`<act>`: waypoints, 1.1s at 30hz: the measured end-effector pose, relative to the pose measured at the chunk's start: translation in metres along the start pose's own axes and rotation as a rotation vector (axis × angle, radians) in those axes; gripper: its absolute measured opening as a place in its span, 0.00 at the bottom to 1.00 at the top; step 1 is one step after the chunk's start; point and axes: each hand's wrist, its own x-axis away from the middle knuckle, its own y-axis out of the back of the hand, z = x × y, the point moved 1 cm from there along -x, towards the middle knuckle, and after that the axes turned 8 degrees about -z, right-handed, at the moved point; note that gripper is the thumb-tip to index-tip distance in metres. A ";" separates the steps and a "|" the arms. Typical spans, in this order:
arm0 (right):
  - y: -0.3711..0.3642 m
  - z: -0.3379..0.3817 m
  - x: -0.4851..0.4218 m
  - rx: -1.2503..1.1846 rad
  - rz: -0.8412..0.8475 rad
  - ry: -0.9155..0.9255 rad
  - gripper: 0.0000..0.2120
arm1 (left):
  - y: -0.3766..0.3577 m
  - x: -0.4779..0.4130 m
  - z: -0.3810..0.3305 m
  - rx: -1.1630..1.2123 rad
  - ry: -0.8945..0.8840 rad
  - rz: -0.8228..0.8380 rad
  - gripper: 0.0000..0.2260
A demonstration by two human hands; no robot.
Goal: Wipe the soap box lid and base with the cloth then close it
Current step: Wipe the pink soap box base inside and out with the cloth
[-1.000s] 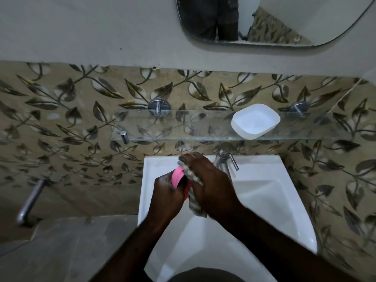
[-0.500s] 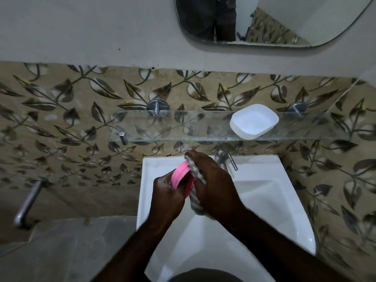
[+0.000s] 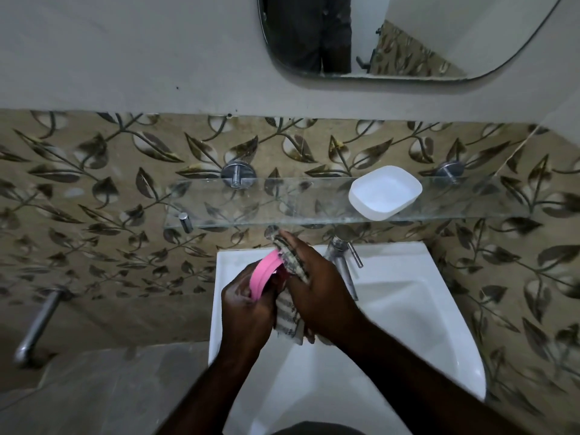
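Observation:
Over the white sink (image 3: 408,324), my left hand (image 3: 248,299) grips a pink soap box part (image 3: 262,276), held on edge so only its rim shows. My right hand (image 3: 317,290) holds a striped grey-and-white cloth (image 3: 290,315) against the pink part, fingers lying over the cloth; the cloth's tail hangs below the hands. The other part of the soap box, a white open dish (image 3: 385,192), sits upright on the glass shelf (image 3: 251,208), to the right and above the hands.
A chrome tap (image 3: 343,262) stands at the back of the sink just right of my right hand. Chrome shelf brackets (image 3: 238,175) hold the shelf to the leaf-patterned tiles. A mirror (image 3: 392,36) hangs above, and a metal pipe (image 3: 37,324) sticks out at the left.
My right hand has slid the cloth upward along the pink part, whose rim now shows more and tilts further. The white dish has stayed put.

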 end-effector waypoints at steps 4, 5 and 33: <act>-0.002 -0.018 0.000 -0.256 0.084 -0.222 0.16 | -0.003 -0.002 -0.015 0.102 -0.058 -0.035 0.12; -0.004 -0.023 0.002 -0.312 0.118 -0.272 0.14 | -0.005 -0.004 -0.019 0.097 -0.084 -0.011 0.14; 0.029 -0.026 -0.011 0.520 -0.048 0.173 0.30 | -0.010 -0.006 0.001 -0.179 0.104 0.178 0.23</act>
